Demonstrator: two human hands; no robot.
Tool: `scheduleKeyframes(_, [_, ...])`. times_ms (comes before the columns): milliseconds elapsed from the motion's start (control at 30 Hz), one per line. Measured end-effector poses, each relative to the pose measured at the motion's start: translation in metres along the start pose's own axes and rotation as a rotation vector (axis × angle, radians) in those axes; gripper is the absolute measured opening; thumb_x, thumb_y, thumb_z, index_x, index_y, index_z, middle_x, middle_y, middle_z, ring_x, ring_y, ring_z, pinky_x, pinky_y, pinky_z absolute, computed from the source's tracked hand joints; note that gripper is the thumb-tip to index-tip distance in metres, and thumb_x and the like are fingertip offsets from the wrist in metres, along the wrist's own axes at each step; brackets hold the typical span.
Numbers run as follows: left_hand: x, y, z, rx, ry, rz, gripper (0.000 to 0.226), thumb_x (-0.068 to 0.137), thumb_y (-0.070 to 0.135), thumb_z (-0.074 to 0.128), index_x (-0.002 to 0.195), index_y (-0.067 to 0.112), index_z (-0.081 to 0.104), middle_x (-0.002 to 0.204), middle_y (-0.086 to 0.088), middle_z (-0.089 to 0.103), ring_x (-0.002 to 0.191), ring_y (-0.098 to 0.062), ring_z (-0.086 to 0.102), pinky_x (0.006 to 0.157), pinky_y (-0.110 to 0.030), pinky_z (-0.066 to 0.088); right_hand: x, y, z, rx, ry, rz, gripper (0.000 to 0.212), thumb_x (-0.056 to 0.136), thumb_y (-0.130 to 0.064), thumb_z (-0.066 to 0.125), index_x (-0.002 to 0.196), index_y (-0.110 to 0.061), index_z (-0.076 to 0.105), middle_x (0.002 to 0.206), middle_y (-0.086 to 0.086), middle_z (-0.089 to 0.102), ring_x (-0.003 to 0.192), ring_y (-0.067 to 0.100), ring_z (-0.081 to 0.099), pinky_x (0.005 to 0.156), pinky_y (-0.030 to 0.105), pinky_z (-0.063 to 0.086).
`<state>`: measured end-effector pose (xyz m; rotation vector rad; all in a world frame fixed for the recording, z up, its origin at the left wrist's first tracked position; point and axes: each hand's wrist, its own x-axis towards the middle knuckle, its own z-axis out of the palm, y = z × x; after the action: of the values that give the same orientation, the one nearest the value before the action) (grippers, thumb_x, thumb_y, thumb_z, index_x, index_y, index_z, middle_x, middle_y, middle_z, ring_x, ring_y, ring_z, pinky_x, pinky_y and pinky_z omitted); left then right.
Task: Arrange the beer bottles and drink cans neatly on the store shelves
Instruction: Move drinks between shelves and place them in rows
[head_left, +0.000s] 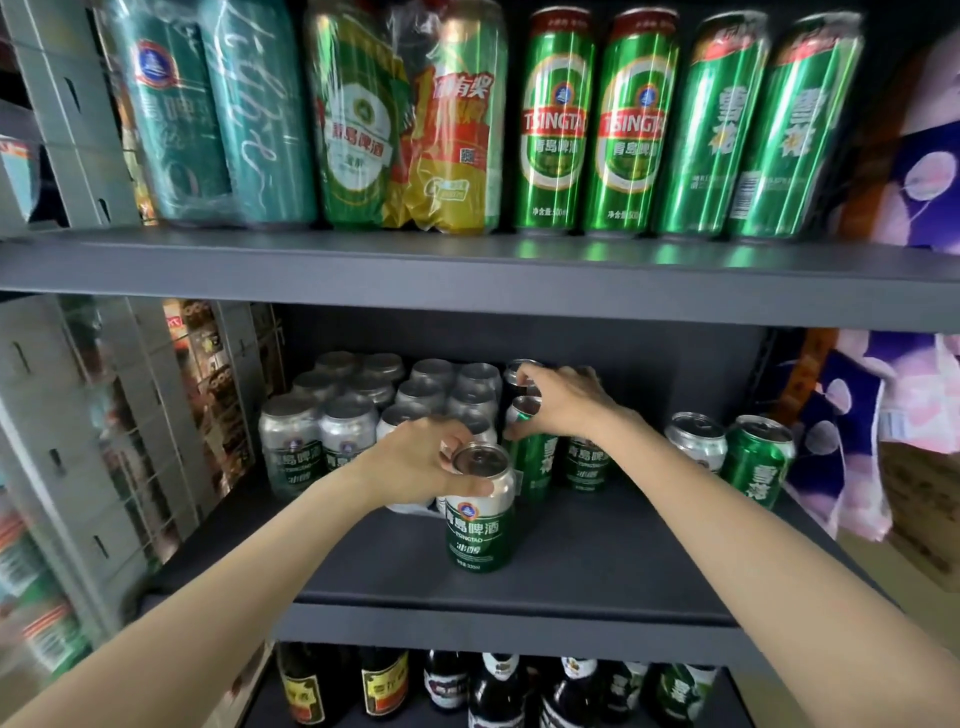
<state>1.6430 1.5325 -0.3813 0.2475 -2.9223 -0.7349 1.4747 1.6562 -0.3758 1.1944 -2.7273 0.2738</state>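
Our left grip (441, 462) clamped the silver-and-green Tsingtao can's (480, 514) rim on the dark shelf (597, 561); just beyond it, our right grip (558, 402) pinched a green can's (532, 457) top.

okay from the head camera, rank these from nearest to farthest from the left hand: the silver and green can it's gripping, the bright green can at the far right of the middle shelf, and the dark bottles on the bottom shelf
1. Silver and green can: in the left hand, front centre of the middle shelf.
2. Dark bottles: one shelf down, below the hand.
3. Bright green can: far right of the middle shelf.
The last two are close to call.
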Motion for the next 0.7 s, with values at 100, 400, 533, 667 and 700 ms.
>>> scheduleKeyframes(100, [0.0, 0.001, 0.001, 0.001, -0.015, 0.002, 0.045, 0.075, 0.044, 0.072, 0.11, 0.019, 0.06, 0.106, 0.004, 0.063, 0.098, -0.012, 0.057, 0.087, -0.025, 0.044, -0.02, -0.005, -0.003, -0.094, -0.005, -0.102, 0.044, 0.068, -0.059, 0.07, 0.097, -0.029, 0.059, 0.108, -0.001, 0.056, 0.109, 0.022, 0.05, 0.093, 0.037, 0.029])
scheduleKeyframes(400, [0.01, 0.01, 0.004, 0.026, -0.002, 0.024, 0.04, 0.073, 0.046, 0.073, 0.1, 0.017, 0.066, 0.098, 0.004, 0.066, 0.097, -0.013, 0.059, 0.085, -0.026, 0.046, -0.07, 0.027, -0.023, -0.148, -0.057, -0.041, 0.032, 0.063, -0.059, 0.071, 0.071, -0.031, 0.061, 0.082, -0.01, 0.056, 0.094, 0.015, 0.051, 0.082, 0.033, 0.031])
scheduleKeyframes(533, [0.025, 0.023, 0.013, 0.158, -0.008, 0.056, 0.038, 0.077, 0.054, 0.065, 0.098, 0.022, 0.063, 0.1, 0.008, 0.065, 0.104, -0.015, 0.055, 0.097, -0.038, 0.039, -0.09, 0.054, -0.037, -0.277, -0.121, 0.074, 0.04, 0.064, -0.062, 0.07, 0.071, -0.026, 0.055, 0.079, -0.009, 0.054, 0.086, 0.016, 0.05, 0.084, 0.034, 0.03])
scheduleKeyframes(667, [0.045, 0.032, 0.022, 0.246, 0.073, 0.037, 0.041, 0.079, 0.056, 0.06, 0.106, 0.026, 0.06, 0.112, 0.005, 0.059, 0.12, -0.02, 0.042, 0.1, -0.038, 0.026, -0.096, 0.063, -0.046, -0.369, -0.189, 0.144, 0.045, 0.066, -0.061, 0.07, 0.092, -0.026, 0.06, 0.092, -0.005, 0.052, 0.099, 0.02, 0.052, 0.093, 0.037, 0.03])
scheduleKeyframes(700, [0.051, 0.033, 0.024, 0.277, 0.077, 0.034, 0.042, 0.08, 0.056, 0.058, 0.109, 0.026, 0.058, 0.116, 0.003, 0.057, 0.124, -0.022, 0.036, 0.101, -0.039, 0.024, -0.094, 0.063, -0.047, -0.362, -0.192, 0.149, 0.05, 0.068, -0.061, 0.069, 0.103, -0.026, 0.061, 0.101, -0.002, 0.051, 0.108, 0.022, 0.049, 0.099, 0.039, 0.028])
